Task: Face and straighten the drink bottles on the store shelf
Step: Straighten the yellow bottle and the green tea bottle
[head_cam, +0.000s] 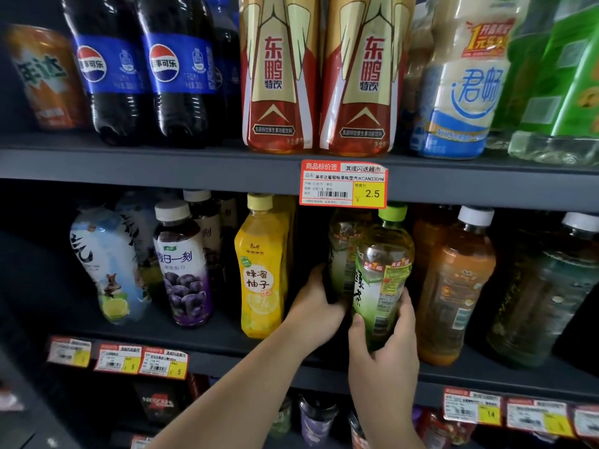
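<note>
While both hands grasp green tea bottles (382,280), left hand (316,306), right hand (384,348), open gap leftward.

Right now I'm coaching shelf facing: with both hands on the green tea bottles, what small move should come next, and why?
Probably twist the front green tea bottle in the right hand until its name faces out. Its label sits turned, barcode panel showing, unlike the squarely faced yellow bottle. The left hand steadies the bottle behind.

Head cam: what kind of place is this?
Likely a small shop's drinks aisle: dark metal shelves packed with bottled drinks, a red-and-yellow price tag, both hands on green-capped tea bottles.
</note>
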A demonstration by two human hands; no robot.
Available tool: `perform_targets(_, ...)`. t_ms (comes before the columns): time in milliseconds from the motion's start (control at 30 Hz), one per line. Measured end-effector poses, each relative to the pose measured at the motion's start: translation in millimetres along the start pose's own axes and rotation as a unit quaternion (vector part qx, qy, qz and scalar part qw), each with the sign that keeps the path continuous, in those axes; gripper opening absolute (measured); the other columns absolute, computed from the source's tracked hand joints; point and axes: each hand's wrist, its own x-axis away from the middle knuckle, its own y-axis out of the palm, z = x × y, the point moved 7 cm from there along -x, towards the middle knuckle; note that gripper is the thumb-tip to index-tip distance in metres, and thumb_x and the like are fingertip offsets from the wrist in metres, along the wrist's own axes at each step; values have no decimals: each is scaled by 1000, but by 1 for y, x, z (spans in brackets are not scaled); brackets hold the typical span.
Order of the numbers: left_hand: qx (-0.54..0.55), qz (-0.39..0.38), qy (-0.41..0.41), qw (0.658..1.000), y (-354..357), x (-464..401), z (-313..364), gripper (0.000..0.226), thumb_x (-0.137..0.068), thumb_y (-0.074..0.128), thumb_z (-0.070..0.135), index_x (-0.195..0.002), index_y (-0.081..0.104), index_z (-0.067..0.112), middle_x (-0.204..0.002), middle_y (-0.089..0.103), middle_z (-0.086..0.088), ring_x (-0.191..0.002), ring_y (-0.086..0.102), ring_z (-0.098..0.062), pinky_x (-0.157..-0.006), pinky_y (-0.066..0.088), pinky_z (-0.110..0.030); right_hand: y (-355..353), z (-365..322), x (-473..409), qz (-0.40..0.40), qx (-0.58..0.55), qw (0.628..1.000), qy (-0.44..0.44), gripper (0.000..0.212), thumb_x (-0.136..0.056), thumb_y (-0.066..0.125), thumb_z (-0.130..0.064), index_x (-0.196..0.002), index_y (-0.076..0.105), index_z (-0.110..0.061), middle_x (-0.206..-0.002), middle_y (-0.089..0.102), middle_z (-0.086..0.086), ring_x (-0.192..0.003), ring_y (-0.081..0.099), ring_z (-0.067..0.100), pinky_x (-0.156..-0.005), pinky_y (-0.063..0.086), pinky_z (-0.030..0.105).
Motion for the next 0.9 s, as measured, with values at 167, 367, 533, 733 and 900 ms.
perform_targets(167,-19,23,17,999,-1,-2,4,70,-78,74,40,-139,39,38,-135,51,10,-121,52,-17,-98,46,-33,0,0,1,1,-2,1000,6,75,-88,64,-31,-149,22,-44,-137,49,-20,-115,48,-6,-77,35,-2)
perform_targets(367,-14,-12,-7,1000,1,-3,-2,65,-79,69,38,-132,36,56,-113,55,26,-104,53,-6,-80,41,-20,0,-1,1,-5,-3,1000,-5,77,-88,64,-29,-150,22,-42,-140,49,-17,-123,50,3,-87,38,12)
perform_targets(533,-32,-17,-14,999,1,-3,-5,70,-81,68,28,-135,32,54,-112,56,22,-99,54,-8,-74,42,-20,-1,-4,1,-5,-1,1000,-12,75,-89,64,-28,-150,22,-42,-139,50,-16,-123,52,6,-96,46,28)
perform_targets(733,-126,23,7,992,4,-4,6,68,-85,70,29,-144,38,31,-144,40,1,-128,46,-26,-103,44,-38,-1,-3,1,-5,-1,1000,-9,74,-89,63,-29,-149,22,-42,-138,51,-17,-122,52,4,-94,43,23)
perform_targets(900,-130,35,-6,991,4,-7,5,67,-85,71,29,-144,40,27,-148,37,0,-131,43,-27,-105,43,-40,-1,-2,0,-7,-6,1000,-8,76,-89,64,-28,-150,21,-44,-139,49,-20,-123,50,0,-90,40,16)
